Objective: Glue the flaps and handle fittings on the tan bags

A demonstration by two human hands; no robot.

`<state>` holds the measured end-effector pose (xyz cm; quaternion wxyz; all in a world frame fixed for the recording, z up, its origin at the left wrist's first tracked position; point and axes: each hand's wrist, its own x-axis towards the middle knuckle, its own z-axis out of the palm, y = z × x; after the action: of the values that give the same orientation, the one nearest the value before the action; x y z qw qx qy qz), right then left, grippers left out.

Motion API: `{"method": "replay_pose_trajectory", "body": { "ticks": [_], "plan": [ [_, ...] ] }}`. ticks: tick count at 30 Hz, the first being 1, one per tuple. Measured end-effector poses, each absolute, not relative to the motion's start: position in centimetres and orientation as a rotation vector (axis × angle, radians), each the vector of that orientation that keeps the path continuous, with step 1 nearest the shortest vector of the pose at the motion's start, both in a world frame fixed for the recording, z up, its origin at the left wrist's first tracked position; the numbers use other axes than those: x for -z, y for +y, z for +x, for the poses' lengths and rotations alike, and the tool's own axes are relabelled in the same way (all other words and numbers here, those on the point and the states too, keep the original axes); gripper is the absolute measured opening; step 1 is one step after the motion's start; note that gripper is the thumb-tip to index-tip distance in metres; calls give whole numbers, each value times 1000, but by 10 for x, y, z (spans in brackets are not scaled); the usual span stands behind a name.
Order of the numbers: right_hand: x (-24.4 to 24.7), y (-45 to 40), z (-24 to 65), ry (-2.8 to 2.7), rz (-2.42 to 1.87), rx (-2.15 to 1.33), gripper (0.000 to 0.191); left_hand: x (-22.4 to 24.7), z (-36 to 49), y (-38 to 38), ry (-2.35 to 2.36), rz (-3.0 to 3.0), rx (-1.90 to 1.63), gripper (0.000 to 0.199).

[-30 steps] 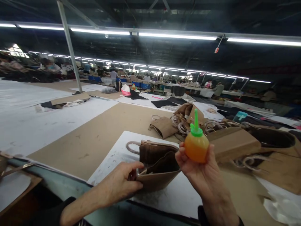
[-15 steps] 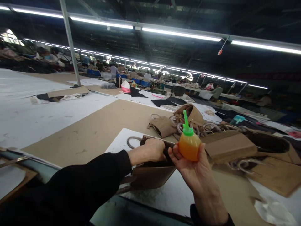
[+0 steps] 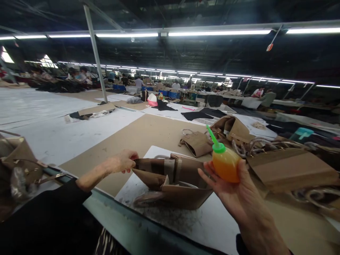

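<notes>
bright tube lights [image 3: 219, 33] beneath a dark ceiling [image 3: 196, 14]

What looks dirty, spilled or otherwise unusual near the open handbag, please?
The white sheet under the brown handbag has dark smudges beside the bag, so it looks dirty. No spill is visible from the squeeze bottle in the right hand.

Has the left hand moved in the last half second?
Yes: the left hand has moved left in the view, closer to the line of the pole, from over the bag to its left corner.
</notes>
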<state>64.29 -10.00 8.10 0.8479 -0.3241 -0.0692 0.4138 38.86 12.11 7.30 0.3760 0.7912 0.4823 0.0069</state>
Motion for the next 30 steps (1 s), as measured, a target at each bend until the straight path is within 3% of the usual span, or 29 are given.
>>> {"method": "replay_pose_trajectory", "body": {
  "ticks": [5, 9, 11, 17, 23, 30],
  "plan": [
    [-80, -95, 642, -160, -696, -859, 62, -94, 408, 109, 1007, 1963, -282, 66],
    [-80, -95, 642, -176, -693, -858, 57, -115, 443, 66, 892, 2111, -582, 56],
    [-80, -96, 641, -196, -695, -857, 56, -114, 463, 43, 828, 2096, -513, 47],
    [-80, -97, 641, -185, -704, -882, 56, -82, 497, 46, 1172, 2214, -151, 58],
    [-79, -99, 645, -167, -719, -936, 49, -38, 499, 70, 1193, 2413, -288, 85],
    [-72, -94, 666, -21, -774, -1019, 39, -29, 513, 78, 1128, 2487, -197, 80]
  ]
}}
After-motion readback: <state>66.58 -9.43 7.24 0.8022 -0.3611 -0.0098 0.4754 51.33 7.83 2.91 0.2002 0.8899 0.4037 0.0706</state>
